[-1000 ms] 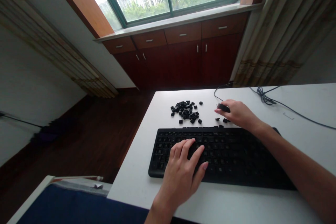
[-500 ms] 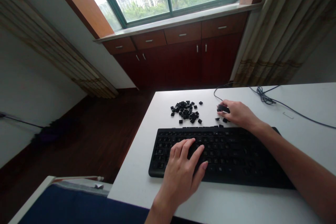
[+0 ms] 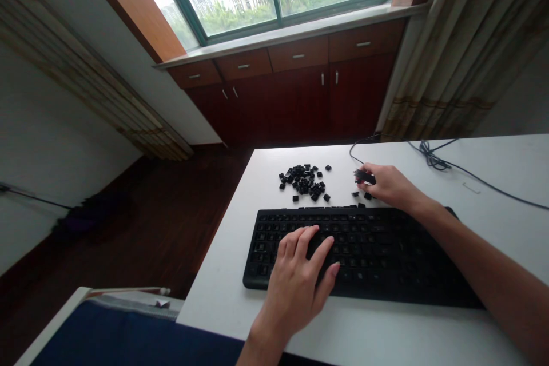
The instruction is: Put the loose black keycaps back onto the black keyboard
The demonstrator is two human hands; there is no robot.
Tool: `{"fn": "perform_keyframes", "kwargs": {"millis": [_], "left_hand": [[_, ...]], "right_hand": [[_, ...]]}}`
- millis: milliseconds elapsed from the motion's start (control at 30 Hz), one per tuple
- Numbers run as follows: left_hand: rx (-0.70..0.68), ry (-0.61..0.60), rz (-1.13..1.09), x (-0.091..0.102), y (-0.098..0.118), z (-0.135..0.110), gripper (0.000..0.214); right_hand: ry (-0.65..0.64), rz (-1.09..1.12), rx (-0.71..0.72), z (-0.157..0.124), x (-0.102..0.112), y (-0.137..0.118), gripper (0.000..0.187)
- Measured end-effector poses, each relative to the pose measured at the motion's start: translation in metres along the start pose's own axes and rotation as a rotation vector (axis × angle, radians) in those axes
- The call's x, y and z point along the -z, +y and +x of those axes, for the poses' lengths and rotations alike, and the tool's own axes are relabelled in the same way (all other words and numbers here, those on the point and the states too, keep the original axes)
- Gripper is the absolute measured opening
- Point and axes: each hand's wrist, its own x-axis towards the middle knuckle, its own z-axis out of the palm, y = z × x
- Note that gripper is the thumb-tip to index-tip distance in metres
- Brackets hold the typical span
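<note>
A black keyboard lies on the white table, with many of its key positions bare of caps. My left hand rests on its left half, fingers spread and holding nothing. Beyond the keyboard's right half, my right hand pinches a long black keycap just above the table. Its exact shape is partly covered by the fingers. A few loose keycaps lie under and beside that hand. Farther left, a heap of black keycaps is scattered behind the keyboard.
The white table ends at a left edge above the dark floor. A black cable is bundled at the back right, near a thin bent wire. Wooden cabinets stand beyond, under a window. Dark blue fabric lies at the lower left.
My right hand has tilted the long black keycap slightly, its left end now a little higher. My left hand and the keyboard look unmoved.
</note>
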Motion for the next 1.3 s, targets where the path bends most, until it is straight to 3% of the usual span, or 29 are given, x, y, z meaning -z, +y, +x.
{"fn": "perform_keyframes", "kwargs": {"millis": [267,500,667,833,1000,1133,1300], "left_hand": [[0.0,0.011,-0.008,-0.001,-0.001,0.0,0.041],[-0.009,0.021,-0.004,-0.001,-0.001,0.001,0.04],[-0.018,0.035,0.002,-0.002,-0.001,0.001,0.04],[-0.026,0.029,-0.013,-0.003,-0.002,-0.001,0.041],[-0.017,0.024,-0.031,-0.003,-0.002,-0.001,0.041],[-0.018,0.016,-0.059,-0.003,-0.002,-0.002,0.042],[-0.006,0.04,-0.169,0.005,-0.006,0.001,0.041]], "right_hand": [[-0.045,0.018,0.048,0.001,0.001,-0.002,0.03],[-0.018,-0.001,0.08,-0.001,0.003,-0.002,0.025],[0.02,-0.055,0.126,-0.009,0.001,-0.033,0.028],[-0.001,-0.104,0.152,-0.01,-0.021,-0.072,0.034],[-0.009,-0.106,0.128,-0.01,-0.026,-0.087,0.025],[-0.06,0.0,0.141,-0.025,-0.009,-0.089,0.028],[-0.231,0.435,0.106,-0.049,0.009,-0.083,0.032]]}}
